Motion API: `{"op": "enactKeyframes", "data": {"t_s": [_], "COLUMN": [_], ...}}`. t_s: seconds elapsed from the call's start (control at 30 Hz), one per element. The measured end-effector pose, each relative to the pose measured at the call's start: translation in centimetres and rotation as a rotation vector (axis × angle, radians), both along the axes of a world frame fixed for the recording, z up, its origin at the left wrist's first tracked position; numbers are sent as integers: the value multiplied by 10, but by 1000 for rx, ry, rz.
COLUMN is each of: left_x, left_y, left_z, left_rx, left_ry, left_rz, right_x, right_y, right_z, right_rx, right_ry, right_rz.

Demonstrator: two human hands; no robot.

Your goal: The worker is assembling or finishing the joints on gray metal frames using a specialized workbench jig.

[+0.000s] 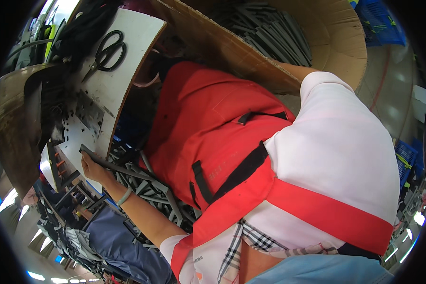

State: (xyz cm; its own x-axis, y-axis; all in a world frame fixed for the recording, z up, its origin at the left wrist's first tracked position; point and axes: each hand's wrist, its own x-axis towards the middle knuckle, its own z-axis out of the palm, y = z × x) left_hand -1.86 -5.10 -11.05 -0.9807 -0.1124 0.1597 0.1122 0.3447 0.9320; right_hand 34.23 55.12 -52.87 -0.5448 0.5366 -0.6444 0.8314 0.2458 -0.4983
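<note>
My left hand [93, 169] is closed on one end of a long dark grey strip [114, 166], by the near edge of a white worktop [139, 35]. From the hand the strip runs rightward over a heap of similar grey strips [163, 201]. My right forearm [296, 71] reaches over the wall of a large cardboard box [338, 26], and that wall hides my right hand. Many grey strips [274, 33] lie stacked inside the box. On the worktop rest black-handled scissors [110, 53] and a dark flat plate [89, 112] with small dark scraps around it.
A dark, worn machine body [19, 123] stands at the left beside the worktop. My red apron [222, 109] covers my lap between worktop and box. Blue plastic crates [381, 21] are at the far right. Dark blue cloth [120, 246] hangs at the lower left.
</note>
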Motion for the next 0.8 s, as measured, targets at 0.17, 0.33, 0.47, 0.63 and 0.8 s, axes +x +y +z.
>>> {"op": "enactKeyframes", "data": {"t_s": [0.17, 0.33, 0.47, 0.63, 0.8], "left_x": [25, 85, 152, 189, 158], "left_y": [-1, 61, 130, 169, 89], "left_z": [14, 31, 54, 48, 47], "left_rx": [42, -69, -217, -225, -591], "left_ry": [-65, 73, 329, 586, 277], "left_rz": [-56, -233, -545, -709, -615], "right_x": [-54, -134, -158, -125, -152], "right_y": [28, 0, -150, -275, -269], "right_z": [128, 321, 434, 375, 443], "right_rx": [178, 396, 89, -368, -790], "right_ry": [3, 726, 863, 1090, 793], "right_rz": [561, 352, 678, 1055, 540]}}
